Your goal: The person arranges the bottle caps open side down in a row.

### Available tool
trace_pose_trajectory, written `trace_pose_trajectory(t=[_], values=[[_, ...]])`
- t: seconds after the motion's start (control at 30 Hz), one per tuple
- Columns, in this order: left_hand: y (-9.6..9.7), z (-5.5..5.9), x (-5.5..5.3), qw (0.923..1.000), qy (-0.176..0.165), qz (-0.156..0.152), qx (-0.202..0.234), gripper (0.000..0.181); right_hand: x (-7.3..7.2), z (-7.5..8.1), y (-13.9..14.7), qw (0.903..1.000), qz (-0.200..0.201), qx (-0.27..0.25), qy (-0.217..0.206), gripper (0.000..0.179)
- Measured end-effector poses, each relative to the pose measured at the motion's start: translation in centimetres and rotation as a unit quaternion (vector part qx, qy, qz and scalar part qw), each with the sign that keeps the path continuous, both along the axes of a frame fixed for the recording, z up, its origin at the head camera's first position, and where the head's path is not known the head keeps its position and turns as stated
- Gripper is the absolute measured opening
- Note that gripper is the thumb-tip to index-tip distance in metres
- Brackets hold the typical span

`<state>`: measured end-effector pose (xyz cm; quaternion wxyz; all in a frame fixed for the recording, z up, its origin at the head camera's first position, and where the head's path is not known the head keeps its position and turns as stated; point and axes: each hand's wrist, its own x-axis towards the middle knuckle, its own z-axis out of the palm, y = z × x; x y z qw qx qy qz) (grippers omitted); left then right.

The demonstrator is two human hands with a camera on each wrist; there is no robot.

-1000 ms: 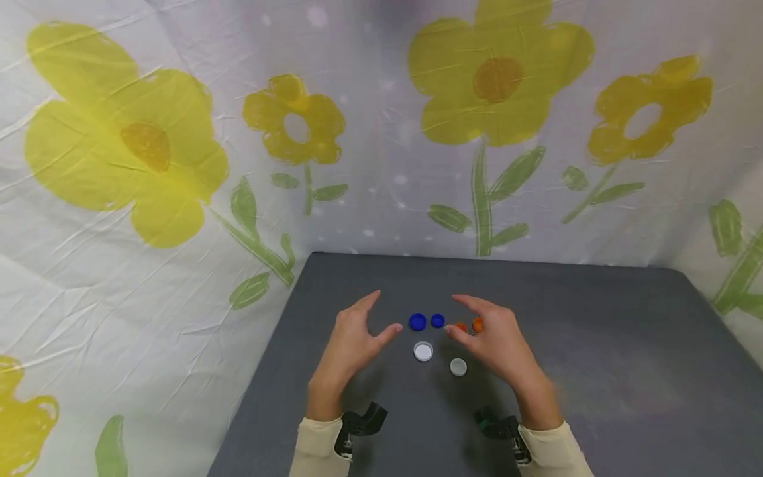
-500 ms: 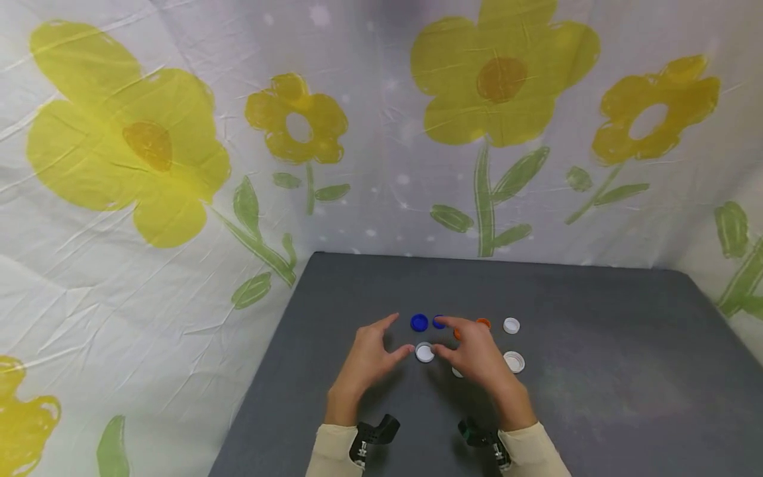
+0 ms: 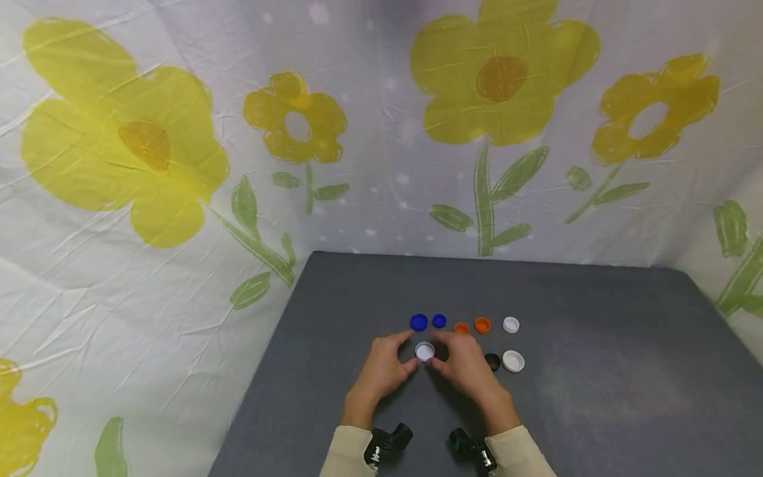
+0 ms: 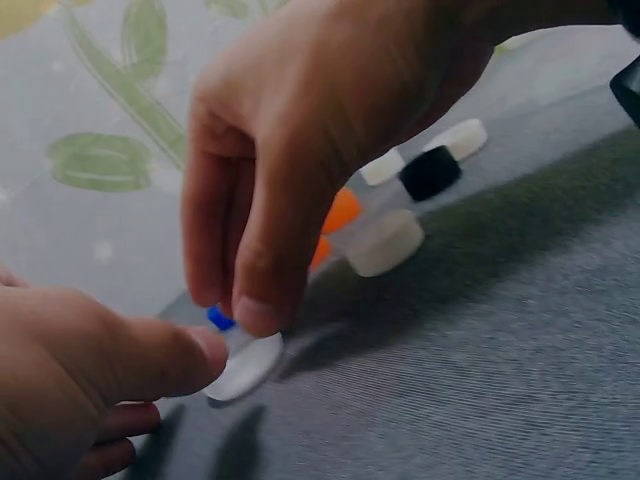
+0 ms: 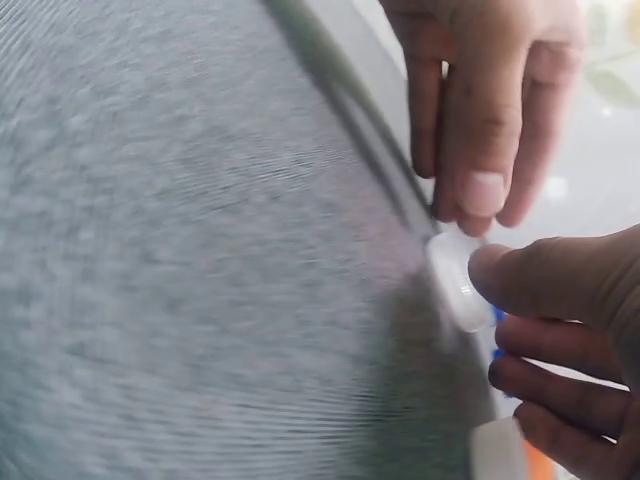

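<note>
A round white bottle cap (image 3: 424,351) lies on the dark grey table (image 3: 584,397), framed by both hands in the head view. On its left is my left hand (image 3: 384,368), thumb and fingers spread apart, tips close to the rim. From the other side my right hand (image 3: 467,364) faces it with the same wide gap between thumb and fingers. The left wrist view has both thumbs overlapping the edges of the white cap (image 4: 247,369). Seen from the right wrist, the right thumb (image 5: 500,278) overlaps the cap's side and the left fingertips hang just above.
Behind the hands are two blue caps (image 3: 419,322), two orange caps (image 3: 482,325) and a small white cap (image 3: 510,324). A black cap (image 3: 492,362) and larger white cap (image 3: 513,361) lie right. A whitish cap (image 4: 387,243) is hidden behind my right hand in the head view.
Both hands have come toward each other and down around the white cap. The right hand has moved left, uncovering the orange, black and white caps on the right.
</note>
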<state>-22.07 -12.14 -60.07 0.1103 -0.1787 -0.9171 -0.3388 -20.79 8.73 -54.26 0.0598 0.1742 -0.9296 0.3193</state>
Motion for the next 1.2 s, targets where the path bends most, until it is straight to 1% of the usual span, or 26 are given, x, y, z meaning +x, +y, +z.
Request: trace_pose_trajectory(t=[0.03,0.07,0.13,0.17,0.23,0.27,0.33,0.4,0.47,0.53,0.63,0.7,0.87,1.03,1.13,1.2], values=[[0.1,-0.7,-0.2,0.9999,0.013,0.000,-0.010,0.055,0.0,-0.2,-0.1,1.0000,-0.001,-0.002,0.001,0.042],[0.3,-0.3,0.0,0.9999,0.014,-0.001,-0.008,0.054,0.1,-0.3,-0.1,1.0000,-0.003,-0.004,0.002,0.041],[0.7,0.7,0.5,0.9994,0.031,-0.006,-0.012,0.050,0.1,-0.6,-0.2,0.9999,-0.006,-0.008,0.008,0.041],[0.8,1.3,0.8,0.9993,0.034,-0.010,-0.009,0.048,0.1,-0.7,-0.3,0.9999,-0.006,-0.010,0.011,0.040],[1.2,2.4,1.3,0.9991,0.040,-0.010,-0.011,0.044,0.2,-0.9,-0.3,0.9998,-0.008,-0.010,0.015,0.039],[1.4,3.2,1.7,0.9994,0.033,-0.007,-0.008,0.042,0.2,-0.9,-0.4,0.9998,-0.008,-0.009,0.015,0.039],[1.7,3.5,2.0,0.9997,0.023,0.003,-0.013,0.039,0.2,-1.1,-0.5,0.9998,-0.009,-0.005,0.017,0.037],[2.0,3.7,2.2,0.9997,0.011,0.014,-0.016,0.037,0.3,-1.1,-0.5,0.9998,-0.013,-0.007,0.014,0.035],[2.0,3.8,2.3,0.9997,0.010,0.019,-0.011,0.035,0.4,-1.0,-0.5,0.9997,-0.014,-0.010,0.017,0.035],[2.0,3.8,2.4,0.9997,0.016,0.016,0.001,0.033,0.5,-0.9,-0.5,0.9996,-0.014,-0.013,0.020,0.034],[1.7,4.0,2.6,0.9993,0.033,0.008,0.015,0.031,0.8,-0.6,-0.4,0.9994,-0.012,-0.025,0.023,0.035],[1.5,4.4,2.8,0.9990,0.040,0.003,0.022,0.030,1.1,-0.3,-0.4,0.9990,-0.012,-0.035,0.025,0.035],[1.0,6.1,3.8,0.9987,0.031,-0.004,0.040,0.029,2.1,0.8,-0.4,0.9971,-0.018,-0.071,0.020,0.037],[0.4,7.9,4.7,0.9986,0.027,-0.012,0.044,0.031,3.1,2.2,-0.4,0.9943,-0.021,-0.097,0.037,0.036],[0.0,8.5,5.3,0.9980,0.029,-0.015,0.054,0.034,3.5,2.7,-0.3,0.9926,-0.018,-0.112,0.044,0.035],[-0.2,8.6,5.6,0.9970,0.037,-0.016,0.065,0.036,3.8,3.1,-0.2,0.9910,-0.015,-0.129,0.033,0.033]])
